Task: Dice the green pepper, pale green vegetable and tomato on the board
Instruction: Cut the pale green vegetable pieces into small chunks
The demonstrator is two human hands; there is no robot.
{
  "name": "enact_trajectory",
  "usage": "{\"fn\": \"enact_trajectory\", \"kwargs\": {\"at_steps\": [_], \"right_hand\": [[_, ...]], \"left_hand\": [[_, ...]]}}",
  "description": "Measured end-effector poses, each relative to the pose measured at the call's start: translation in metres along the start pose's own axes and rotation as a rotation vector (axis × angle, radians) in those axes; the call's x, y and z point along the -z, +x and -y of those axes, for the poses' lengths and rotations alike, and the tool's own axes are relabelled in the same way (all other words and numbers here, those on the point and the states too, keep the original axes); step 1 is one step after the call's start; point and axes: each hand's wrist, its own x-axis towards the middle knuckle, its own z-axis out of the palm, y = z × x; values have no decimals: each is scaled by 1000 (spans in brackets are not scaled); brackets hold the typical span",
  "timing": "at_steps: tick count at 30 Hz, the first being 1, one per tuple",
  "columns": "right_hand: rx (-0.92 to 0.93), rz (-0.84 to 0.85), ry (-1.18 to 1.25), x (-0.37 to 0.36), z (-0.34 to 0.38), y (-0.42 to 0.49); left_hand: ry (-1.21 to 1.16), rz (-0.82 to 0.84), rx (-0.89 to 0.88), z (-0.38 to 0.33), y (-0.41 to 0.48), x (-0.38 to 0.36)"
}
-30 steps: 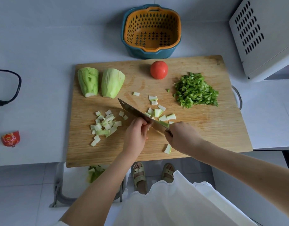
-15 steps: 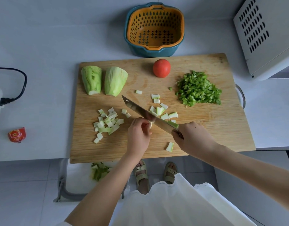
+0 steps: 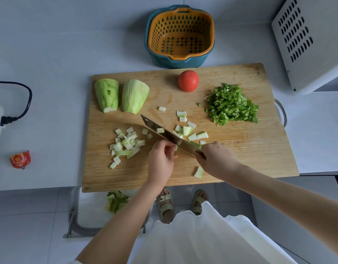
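1. Right now the right hand (image 3: 215,159) grips the handle of the kitchen knife (image 3: 164,133). Its blade slants across the middle of the wooden cutting board (image 3: 250,149), tip pointing away and to the left.
2. Just left of the blade, the left hand (image 3: 161,159) has its fingers curled and pinches a small pale piece (image 3: 176,147) against the steel.
3. Pale green dice lie on both sides of the knife: a heap (image 3: 126,144) to the left and looser cubes (image 3: 191,132) to the right (one cube sits on the blade itself). A stray slice (image 3: 198,172) lies near the board's front edge.
4. Two uncut pale green vegetable chunks (image 3: 107,95) stand side by side at the far left corner.
5. A whole tomato (image 3: 188,80) sits at the far edge, with the diced green pepper pile (image 3: 232,105) to its right.
6. Behind the board is an orange colander (image 3: 180,33) nested in a blue bowl (image 3: 175,62).
7. A vented white appliance (image 3: 307,40) is at far right, and a red packet (image 3: 20,159) and a black plug (image 3: 7,120) at left.
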Motion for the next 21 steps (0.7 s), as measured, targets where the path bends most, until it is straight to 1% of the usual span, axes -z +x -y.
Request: {"fn": "enact_trajectory", "kwargs": {"at_steps": [3,7,11,18,21], "right_hand": [[-11,-20,8,4,-2,-9],[18,-26,-56,10,1,-18],[20,-18,-64,12,4,-18],[-43,9,5,-7,8,-5],[-53,-6,64,-7,5,-8]], "left_hand": [[-3,6,-25,3,-1,1],[59,12,-69,7,2,-1],[57,4,-76,10,2,-1],[31,-15,-60,10,0,-3],[27,-17,-108,12,-1,-2]]}}
